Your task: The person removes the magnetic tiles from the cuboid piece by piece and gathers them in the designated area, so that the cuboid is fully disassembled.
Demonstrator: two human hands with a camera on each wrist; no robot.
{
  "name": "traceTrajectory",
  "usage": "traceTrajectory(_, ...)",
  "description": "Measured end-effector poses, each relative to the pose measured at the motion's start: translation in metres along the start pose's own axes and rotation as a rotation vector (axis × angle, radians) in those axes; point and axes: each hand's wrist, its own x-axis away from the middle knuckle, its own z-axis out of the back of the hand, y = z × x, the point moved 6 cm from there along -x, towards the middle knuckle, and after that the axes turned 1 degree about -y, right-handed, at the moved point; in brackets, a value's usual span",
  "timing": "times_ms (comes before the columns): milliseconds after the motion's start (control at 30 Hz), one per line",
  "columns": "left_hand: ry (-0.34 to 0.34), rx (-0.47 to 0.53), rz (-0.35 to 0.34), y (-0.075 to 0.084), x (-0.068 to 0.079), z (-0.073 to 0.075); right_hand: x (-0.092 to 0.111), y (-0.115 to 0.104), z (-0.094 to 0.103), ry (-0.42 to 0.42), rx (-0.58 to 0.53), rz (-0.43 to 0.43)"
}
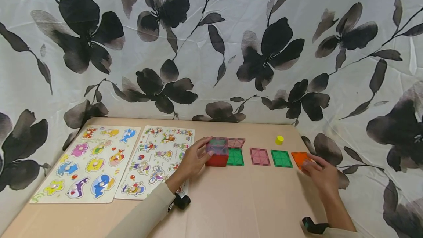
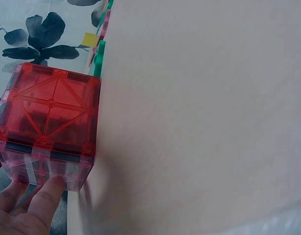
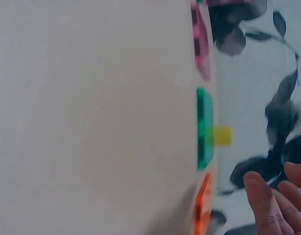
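My left hand [image 1: 195, 159] grips the left side of a see-through magnetic-tile cube [image 1: 216, 160], thumb and fingers against its walls. The cube has a red face towards me. In the left wrist view fingertips press on its pinkish side. At the right, my right hand [image 1: 320, 173] is at an orange square magnetic tile [image 1: 297, 157], covering part of its right edge in the head view. The right wrist view shows those fingers loosely bent and apart from the orange tile [image 3: 203, 205]. A green tile [image 1: 235, 157] and a pink tile [image 1: 236, 143] stand beside the cube.
A pink tile [image 1: 259, 157] and a green tile [image 1: 281, 158] lie between the cube and the orange tile. Behind them stands a yellow cylinder [image 1: 279, 140]. Two picture puzzle boards [image 1: 74, 168] lie at the left. A floral cloth [image 1: 214, 65] hangs behind the table.
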Motion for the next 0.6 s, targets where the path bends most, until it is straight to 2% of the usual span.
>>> traceTrajectory(167, 0.01, -0.003, -0.001, -0.001, 0.0, 0.001, 0.004, -0.018, -0.035, -0.106, 0.087, 0.118)
traceTrajectory(267, 0.016, -0.005, -0.022, -0.001, 0.0, 0.0, 0.006, -0.023, -0.058, -0.154, 0.135, 0.148)
traceTrajectory(500, 0.007, -0.002, -0.018, -0.001, 0.0, -0.001, 0.011, -0.034, -0.107, -0.215, 0.261, 0.223)
traceTrajectory(600, 0.015, 0.004, -0.024, 0.0, 0.0, 0.0, 0.01, -0.038, -0.127, -0.237, 0.308, 0.281)
